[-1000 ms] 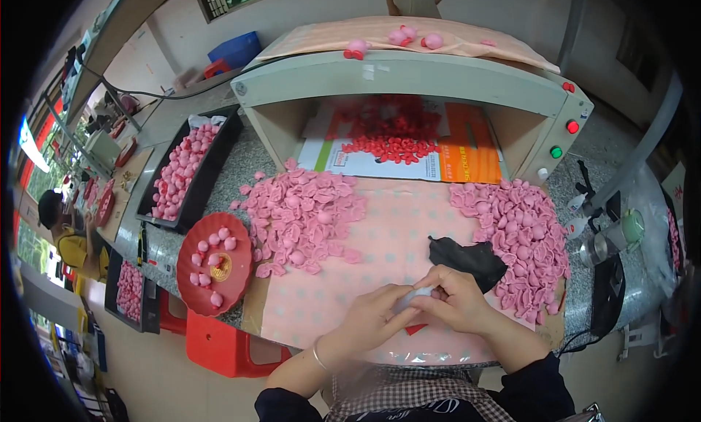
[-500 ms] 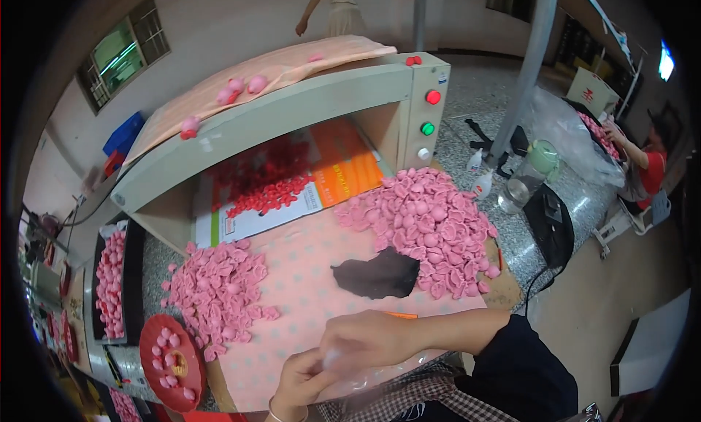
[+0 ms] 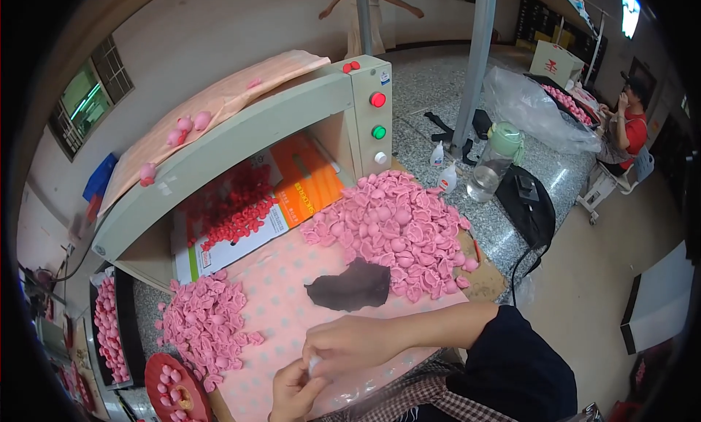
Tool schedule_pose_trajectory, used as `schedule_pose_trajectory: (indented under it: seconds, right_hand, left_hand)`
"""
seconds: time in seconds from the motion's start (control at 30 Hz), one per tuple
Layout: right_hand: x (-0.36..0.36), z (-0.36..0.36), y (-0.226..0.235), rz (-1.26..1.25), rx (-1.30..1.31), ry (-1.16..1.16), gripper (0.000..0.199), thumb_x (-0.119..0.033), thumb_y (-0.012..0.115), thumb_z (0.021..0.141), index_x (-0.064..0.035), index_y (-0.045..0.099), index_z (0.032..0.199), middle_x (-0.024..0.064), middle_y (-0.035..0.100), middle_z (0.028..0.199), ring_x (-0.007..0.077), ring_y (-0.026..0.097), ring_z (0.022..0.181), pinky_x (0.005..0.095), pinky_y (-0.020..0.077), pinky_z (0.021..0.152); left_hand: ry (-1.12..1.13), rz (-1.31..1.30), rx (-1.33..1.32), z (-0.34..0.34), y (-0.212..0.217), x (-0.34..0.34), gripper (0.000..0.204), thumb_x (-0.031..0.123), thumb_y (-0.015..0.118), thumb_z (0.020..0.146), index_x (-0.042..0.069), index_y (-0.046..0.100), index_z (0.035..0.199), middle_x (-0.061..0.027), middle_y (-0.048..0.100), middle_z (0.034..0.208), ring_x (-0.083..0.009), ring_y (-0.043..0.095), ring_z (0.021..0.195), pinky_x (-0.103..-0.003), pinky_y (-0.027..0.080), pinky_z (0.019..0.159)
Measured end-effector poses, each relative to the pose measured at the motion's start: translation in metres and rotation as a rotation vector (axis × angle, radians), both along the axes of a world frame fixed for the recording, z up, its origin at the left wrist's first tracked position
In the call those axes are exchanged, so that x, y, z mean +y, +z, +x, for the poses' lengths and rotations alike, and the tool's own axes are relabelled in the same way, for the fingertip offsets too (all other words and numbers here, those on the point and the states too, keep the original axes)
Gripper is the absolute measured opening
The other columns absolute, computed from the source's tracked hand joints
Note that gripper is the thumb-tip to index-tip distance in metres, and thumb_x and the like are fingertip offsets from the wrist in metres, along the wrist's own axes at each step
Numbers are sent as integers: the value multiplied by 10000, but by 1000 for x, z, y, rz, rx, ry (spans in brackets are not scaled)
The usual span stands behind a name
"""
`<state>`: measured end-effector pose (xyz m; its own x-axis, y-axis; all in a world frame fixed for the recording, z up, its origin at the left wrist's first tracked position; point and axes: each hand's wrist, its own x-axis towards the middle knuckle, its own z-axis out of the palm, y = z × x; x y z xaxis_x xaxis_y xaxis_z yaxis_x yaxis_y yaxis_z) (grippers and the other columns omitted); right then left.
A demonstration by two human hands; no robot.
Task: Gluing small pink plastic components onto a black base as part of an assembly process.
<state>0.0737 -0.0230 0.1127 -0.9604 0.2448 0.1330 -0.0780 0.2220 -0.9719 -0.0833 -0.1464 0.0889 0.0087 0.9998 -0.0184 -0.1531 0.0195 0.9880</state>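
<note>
My right hand (image 3: 354,343) and my left hand (image 3: 293,390) meet at the near edge of the pink dotted cloth (image 3: 274,327). Their fingers are closed around a small pale piece (image 3: 314,364), mostly hidden by the fingers, so its shape cannot be made out. Just beyond my right hand lies a dark piece of cloth (image 3: 349,286). A large heap of pink cupped pieces and balls (image 3: 398,228) is piled at the right of the cloth. A smaller pink heap (image 3: 204,320) lies at the left.
A grey box-like machine (image 3: 241,126) with coloured buttons arches over small red pieces (image 3: 241,221). At left are a red plate (image 3: 155,393) and a black tray (image 3: 131,316). Bottles (image 3: 447,179), a jug (image 3: 491,170) and a black bag (image 3: 529,217) stand right. A co-worker (image 3: 629,133) sits beyond.
The view has turned right, so the bench appears further left. My hands stay together at the pale piece, fingers slightly shifted. The seated co-worker has raised a hand.
</note>
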Motion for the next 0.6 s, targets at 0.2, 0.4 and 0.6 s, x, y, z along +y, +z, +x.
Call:
schedule_pose_trajectory:
  seconds: [0.2,0.4,0.6]
  right_hand:
    - [9,17,4,268,195,-236,252,-247,597,851,-30,475,811,75,540,623,153,577,486,274,415,438]
    - [16,23,2,-32,8,56,262,-285,619,821,-54,510,876,64,566,700,231,602,640,326,443,549]
    - [18,21,10,268,54,-294,275,-248,621,822,-16,473,842,101,539,683,245,561,610,341,415,536]
  left_hand:
    - [24,89,195,10,-1,9,253,67,608,815,-82,557,1013,-105,620,868,-179,607,778,-276,484,724]
    - [-152,41,-61,17,-4,19,243,83,630,816,-73,568,992,-87,613,827,-134,576,755,-254,466,707]
    - [186,309,545,17,-7,31,244,96,655,802,-64,571,966,-63,600,792,-112,559,726,-229,453,664]
